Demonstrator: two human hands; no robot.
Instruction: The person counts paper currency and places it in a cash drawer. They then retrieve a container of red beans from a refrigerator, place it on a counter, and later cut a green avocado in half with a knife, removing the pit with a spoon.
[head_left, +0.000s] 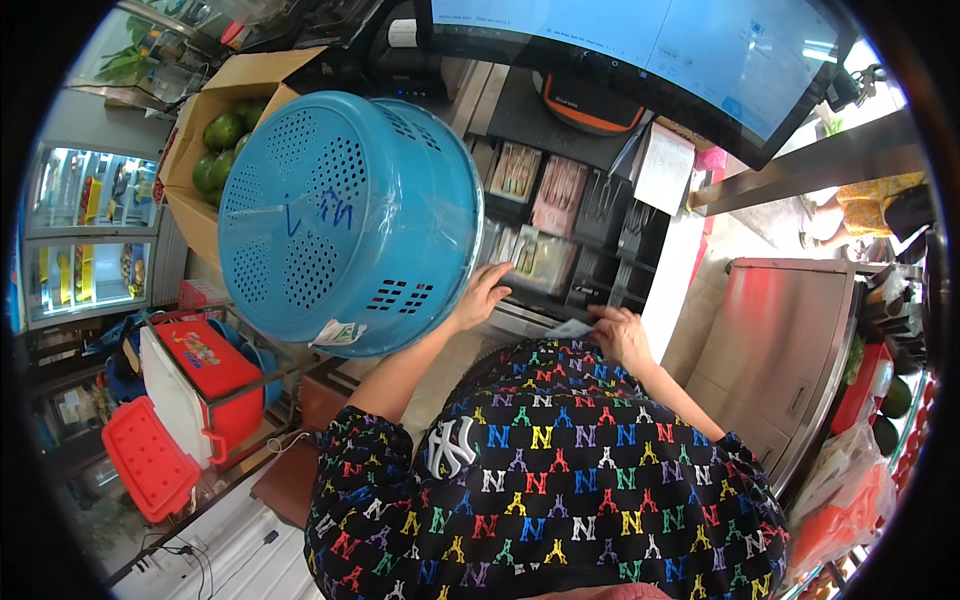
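Observation:
A large blue plastic basket (420, 247) with holes in its base and sides lies to the left, tilted with its bottom facing up. My left hand (482, 296) is by the basket's lower right rim, fingers apart, near the front of an open cash drawer (525, 304). Whether it bears on the rim cannot be told. My right hand (619, 334), at the drawer's front right, holds a folded bluish banknote (571, 328) between its fingers. Banknotes (561, 184) of several kinds lie in the drawer's compartments under wire clips.
A touchscreen monitor (637, 52) stands beyond the drawer, with a black and orange device (592, 105) below it. A cardboard box (184, 165) of green fruit stands behind the basket. A metal cabinet (780, 330) is at right, a red and white cooler (202, 360) at left. A person (862, 214) is at far right.

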